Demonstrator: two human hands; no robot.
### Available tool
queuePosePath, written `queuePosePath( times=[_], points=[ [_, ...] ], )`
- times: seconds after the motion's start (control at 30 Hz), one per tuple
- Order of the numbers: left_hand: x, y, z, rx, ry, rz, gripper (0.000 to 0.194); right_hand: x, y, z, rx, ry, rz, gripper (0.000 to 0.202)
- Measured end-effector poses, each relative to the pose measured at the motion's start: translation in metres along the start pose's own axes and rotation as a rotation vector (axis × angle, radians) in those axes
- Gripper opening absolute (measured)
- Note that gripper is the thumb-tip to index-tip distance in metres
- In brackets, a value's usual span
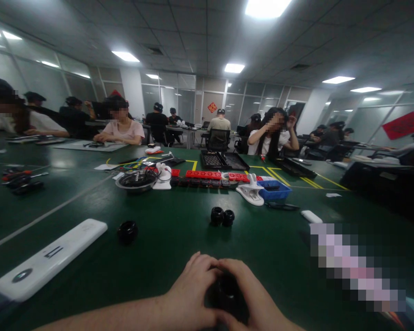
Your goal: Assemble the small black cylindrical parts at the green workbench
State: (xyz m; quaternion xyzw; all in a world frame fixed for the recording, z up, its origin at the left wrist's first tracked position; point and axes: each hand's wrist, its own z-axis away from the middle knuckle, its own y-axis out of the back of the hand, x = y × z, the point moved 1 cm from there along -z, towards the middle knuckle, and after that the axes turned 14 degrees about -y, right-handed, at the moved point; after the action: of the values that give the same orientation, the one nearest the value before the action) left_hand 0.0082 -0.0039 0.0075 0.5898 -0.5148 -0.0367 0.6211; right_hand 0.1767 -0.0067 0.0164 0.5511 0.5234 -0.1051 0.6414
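Near the bottom centre, my left hand (192, 290) and my right hand (254, 294) curve round a glossy black round part (227, 290) from both sides. The fingertips of the two hands meet above it, and its lower side is hidden. Farther forward on the green table stand two small black round parts (217, 216) side by side. Another black round part (127, 232) lies to the left, close to the end of a long white device (51, 258).
Mid-table are red and black strips (203, 174), a round metal dish (136, 180), a white clamp (251, 191), a blue bin (273, 189) and a black tray (224, 161). Tools (22, 180) lie left. A blurred-out object (357, 271) lies right. Several people sit beyond.
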Motion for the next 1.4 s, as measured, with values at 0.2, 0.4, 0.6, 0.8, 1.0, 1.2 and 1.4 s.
queuePosePath(
  times=[0.2,0.4,0.6,0.8,1.0,1.2,1.4],
  points=[
    [-0.0029,-0.0031,0.0019,0.016,0.0,-0.02,0.05,0.0048,-0.004,-0.0039,0.016,-0.178,0.08,0.057],
    [-0.0002,-0.0019,0.0003,0.013,-0.006,-0.029,0.051,0.0044,-0.0026,0.0001,0.043,-0.023,0.002,0.053],
    [-0.0026,-0.0021,0.0022,0.0,-0.015,-0.02,0.048,0.0028,-0.0021,-0.001,0.013,-0.113,0.017,0.066],
    [-0.0019,-0.0036,0.0018,0.015,-0.006,-0.016,0.046,0.0054,-0.0045,-0.0011,0.076,-0.174,0.057,0.051],
    [-0.0003,-0.0022,-0.0004,0.006,0.0,-0.025,0.052,0.0072,-0.0029,0.0013,0.057,-0.042,0.016,0.057],
    [-0.0042,-0.0028,0.0014,0.005,-0.019,-0.029,0.047,0.0072,-0.0017,0.0002,0.046,-0.138,0.026,0.072],
    [-0.0028,-0.0034,0.0013,-0.002,-0.012,-0.037,0.041,0.0068,-0.0056,-0.0013,0.053,-0.329,0.1,0.076]
  ],
)
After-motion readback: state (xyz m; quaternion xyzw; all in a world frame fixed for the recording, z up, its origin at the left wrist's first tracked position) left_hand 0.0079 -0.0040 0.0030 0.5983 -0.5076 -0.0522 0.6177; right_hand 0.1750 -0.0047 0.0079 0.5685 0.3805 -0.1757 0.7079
